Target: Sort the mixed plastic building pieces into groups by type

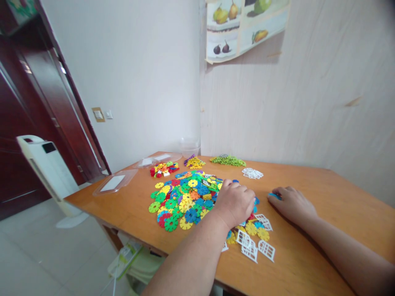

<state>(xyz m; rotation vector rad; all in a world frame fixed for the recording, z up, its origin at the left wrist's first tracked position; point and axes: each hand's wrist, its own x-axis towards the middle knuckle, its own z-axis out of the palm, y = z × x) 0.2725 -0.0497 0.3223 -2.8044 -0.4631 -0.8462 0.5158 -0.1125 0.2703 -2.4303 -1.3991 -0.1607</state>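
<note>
The blue piece [273, 196] at the right hand [293, 203] looks like thin, hard plastic, and so should be light, fairly stiff and a little slick. It lies low at the fingertips, over the table [345, 213] to the right of the main heap; its full outline is hidden. The right fingers are bent and close together against it — whether they pinch it or only press on it, I cannot tell. Pinching opposite edges between thumb and forefinger would probably suit it better than pressing on its flat face.

The left hand [236, 201] rests on the right part of the heap of slotted discs [185, 199], its fingers curled down and their tips out of sight, so I cannot tell what they hold, if anything. The discs should be just as light, with notched rims that give some grip; lying tangled and overlapped, one may drag its neighbours along.

White lattice window pieces [247, 243] lie on the near side of the left hand, some over yellow discs [263, 234]; their thin bars look the most fragile here, best taken by the outer frame. More white pieces [252, 173] sit farther back, beyond both hands.

Behind the heap are a green pile [230, 160], a yellow pile [195, 163] and a red mixed pile [161, 169], with a clear tub [189, 147] by the wall. A clear lid [115, 183] lies at the left edge. The heap itself — wide and loose — stands between the left hand and these.
</note>
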